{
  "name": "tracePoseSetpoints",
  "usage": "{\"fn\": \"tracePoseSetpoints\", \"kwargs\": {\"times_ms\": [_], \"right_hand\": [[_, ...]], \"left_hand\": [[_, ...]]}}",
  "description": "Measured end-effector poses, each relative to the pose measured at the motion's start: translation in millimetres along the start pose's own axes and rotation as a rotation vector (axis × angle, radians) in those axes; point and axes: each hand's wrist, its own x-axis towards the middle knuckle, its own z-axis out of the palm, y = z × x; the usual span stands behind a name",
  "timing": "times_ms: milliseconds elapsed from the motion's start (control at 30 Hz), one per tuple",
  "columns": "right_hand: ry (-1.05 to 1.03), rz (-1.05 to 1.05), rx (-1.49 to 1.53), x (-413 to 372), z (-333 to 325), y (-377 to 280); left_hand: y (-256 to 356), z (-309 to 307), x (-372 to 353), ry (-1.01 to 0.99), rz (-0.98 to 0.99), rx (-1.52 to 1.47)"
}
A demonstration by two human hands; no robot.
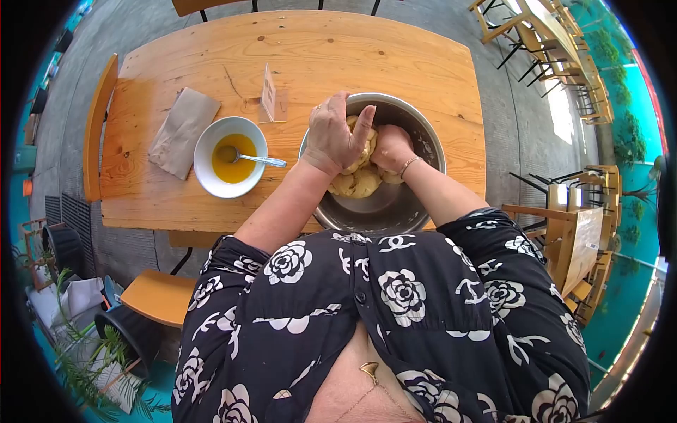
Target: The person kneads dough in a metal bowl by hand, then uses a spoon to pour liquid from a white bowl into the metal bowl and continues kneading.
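Observation:
A large metal bowl [423,141] stands on the table, with a lump of pale yellow dough [356,185] inside it. My left hand [337,137] lies against the dough at the bowl's left side, thumb stretched out and apart from the fingers. Inside the bowl, my right hand [393,148] is curled into the right part of the dough, its fingertips hidden. To the left sits a white bowl [202,163] of yellow liquid [243,146], which looks like melted butter or oil. A metal spoon [262,160] rests in it, handle over the rim.
A folded brown paper [185,130] lies left of the white bowl on the wooden table [303,53]. Behind the bowls stands a small clear sign holder [268,95]. Chairs [104,130] flank the table, and more tables and chairs [582,240] are at the right.

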Motion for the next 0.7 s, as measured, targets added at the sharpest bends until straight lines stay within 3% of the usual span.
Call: {"fn": "tracePoseSetpoints", "kwargs": {"times_ms": [67,133,200,300,400,433,500,567,600,633,700], "right_hand": [[-0.020,0.034,0.047,15.3,19.4,14.1],[0.029,-0.177,-0.047,11.9,41.8,24.2],[-0.073,-0.367,-0.477,-5.2,57.0,21.5],[0.103,-0.112,0.067,-86.1,6.7,-14.6],[0.113,-0.501,-0.072,-117.5,-13.2,1.3],[-0.047,-0.533,-0.126,-121.1,-43.5,0.9],[-0.373,-0.345,0.077,-81.3,-63.9,22.0],[-0.195,-0.211,0.253,-56.5,-63.0,31.8],[-0.255,-0.186,0.210,-42.8,-70.4,20.9],[-0.182,-0.152,0.283,-17.5,-53.5,20.1],[-0.406,-0.191,0.687,14.7,-36.6,2.1]], "left_hand": [[-0.8,0.8,1.6,-0.011,0.003,0.010],[-1.9,0.6,1.5,-0.041,0.004,-0.012],[-2.8,-2.0,1.9,-0.051,-0.001,-0.024],[-3.1,-4.1,1.3,-0.063,-0.008,-0.042],[-0.6,-10.8,4.7,-0.080,-0.020,-0.060],[0.3,-11.3,4.6,-0.083,-0.015,-0.066],[0.4,-9.1,5.7,-0.082,-0.010,-0.082],[-1.6,-7.9,8.2,-0.084,-0.010,-0.097],[-3.1,-4.9,8.7,-0.073,-0.021,-0.110],[-1.2,-5.4,9.6,-0.086,-0.023,-0.114],[1.9,-8.8,12.7,-0.107,-0.028,-0.120]]}}
